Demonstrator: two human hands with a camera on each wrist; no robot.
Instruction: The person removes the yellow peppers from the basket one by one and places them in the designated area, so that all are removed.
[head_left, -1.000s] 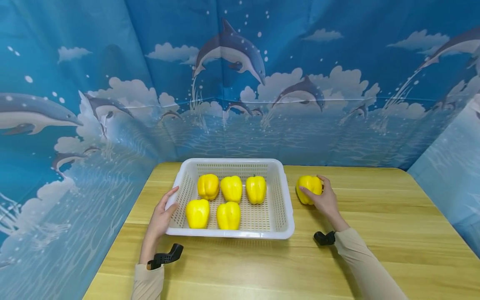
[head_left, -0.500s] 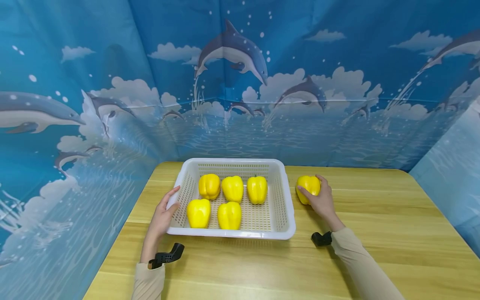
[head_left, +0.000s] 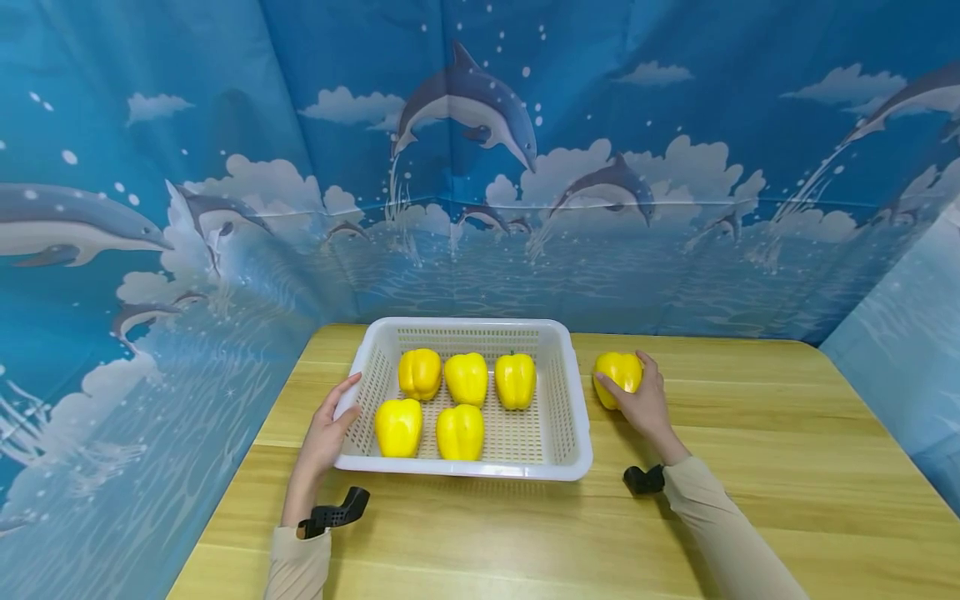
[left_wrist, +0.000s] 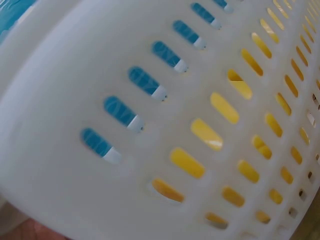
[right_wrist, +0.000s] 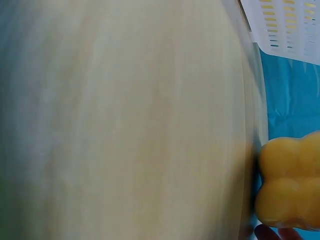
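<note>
My left hand (head_left: 325, 433) grips the left rim of a white slotted plastic basket (head_left: 463, 468), thumb on the near side of the rim. Only a sliver of that hand shows low in the left wrist view, where the basket wall (left_wrist: 55, 105) fills the picture. Several yellow bell peppers (head_left: 461, 432) stand inside the basket in two rows. Right of the basket, my right hand (head_left: 647, 406) holds another yellow bell pepper (head_left: 618, 379) between thumb and fingers. In the right wrist view this pepper (right_wrist: 290, 180) sits at the right edge, fingertips (right_wrist: 267, 232) just below it.
The basket stands on a wood-grain table (head_left: 780, 433), near its back edge. A blue dolphin-print curtain (head_left: 480, 250) hangs behind the table and along its sides. Both wrists carry a black camera mount, such as the left mount (head_left: 335, 513).
My right wrist and forearm have shifted slightly left, the hand staying around the pepper. The left hand keeps its hold on the basket, and the peppers inside have not moved.
</note>
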